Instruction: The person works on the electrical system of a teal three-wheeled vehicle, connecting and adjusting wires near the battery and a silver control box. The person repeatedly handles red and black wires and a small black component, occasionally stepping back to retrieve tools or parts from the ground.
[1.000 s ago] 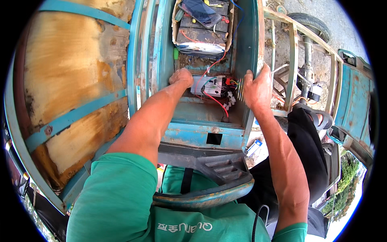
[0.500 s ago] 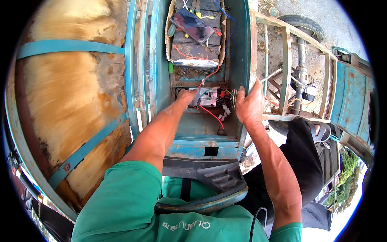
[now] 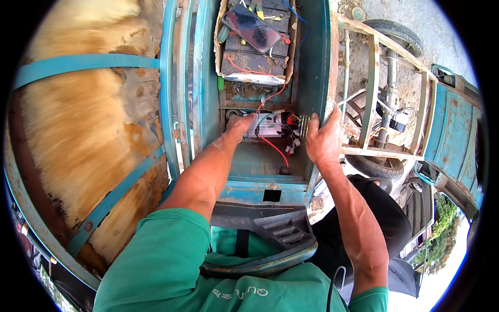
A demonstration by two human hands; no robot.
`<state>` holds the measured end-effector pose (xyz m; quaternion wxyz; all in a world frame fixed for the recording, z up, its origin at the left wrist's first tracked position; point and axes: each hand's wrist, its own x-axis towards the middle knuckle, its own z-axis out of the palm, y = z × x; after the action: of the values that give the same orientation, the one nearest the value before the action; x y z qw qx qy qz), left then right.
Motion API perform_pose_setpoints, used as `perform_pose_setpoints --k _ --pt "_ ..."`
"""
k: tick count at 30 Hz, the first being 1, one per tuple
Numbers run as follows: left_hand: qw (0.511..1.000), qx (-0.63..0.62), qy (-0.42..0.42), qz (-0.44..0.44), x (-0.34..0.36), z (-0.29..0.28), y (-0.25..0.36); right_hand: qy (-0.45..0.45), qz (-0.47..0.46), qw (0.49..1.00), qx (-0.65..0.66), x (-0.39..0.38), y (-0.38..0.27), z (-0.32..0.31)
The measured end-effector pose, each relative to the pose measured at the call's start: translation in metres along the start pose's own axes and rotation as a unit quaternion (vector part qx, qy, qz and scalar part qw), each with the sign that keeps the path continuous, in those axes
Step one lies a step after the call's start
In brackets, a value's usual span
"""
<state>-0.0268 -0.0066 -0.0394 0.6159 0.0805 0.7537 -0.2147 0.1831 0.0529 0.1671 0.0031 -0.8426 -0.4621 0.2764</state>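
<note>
My left hand (image 3: 237, 129) is closed on the left end of a silver box-shaped controller (image 3: 270, 127), low inside a blue metal compartment; its fingertips are partly hidden. Coloured wires and white plugs (image 3: 292, 146) bunch at the controller's right end. A red wire (image 3: 274, 146) crosses it and runs down to the compartment's front. My right hand (image 3: 325, 138) grips the compartment's right wall (image 3: 328, 62), thumb on the inner side and fingers over the outside.
Beyond the controller sits a battery pack (image 3: 254, 63) with a dark phone (image 3: 251, 27) lying on it. A wood panel (image 3: 88, 130) with blue straps lies left. On the right are a rusty frame (image 3: 370, 91), a wheel (image 3: 397, 34) and a black-trousered leg (image 3: 358, 218).
Both hands keep their places on the controller and the wall. The view has shifted slightly, and the foot of the black-trousered leg has moved left and nearer.
</note>
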Motion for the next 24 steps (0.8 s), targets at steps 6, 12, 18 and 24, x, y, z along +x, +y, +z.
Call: perform_pose_setpoints --k 6,12,18,24 --pt "0.998 0.059 -0.010 0.012 0.037 0.010 -0.029 -0.010 0.000 1.000 0.005 0.002 -0.004 0.000" --pt "0.991 0.125 -0.012 0.038 -0.008 0.004 -0.019 -0.003 -0.006 1.000 0.016 0.000 0.000 0.000" --pt "0.976 0.196 0.001 0.091 -0.046 -0.007 -0.005 -0.028 0.020 0.999 0.030 0.001 -0.006 -0.006" --pt "0.964 0.237 0.027 0.117 -0.017 -0.001 -0.015 -0.016 -0.006 0.999 0.029 0.001 -0.002 -0.001"
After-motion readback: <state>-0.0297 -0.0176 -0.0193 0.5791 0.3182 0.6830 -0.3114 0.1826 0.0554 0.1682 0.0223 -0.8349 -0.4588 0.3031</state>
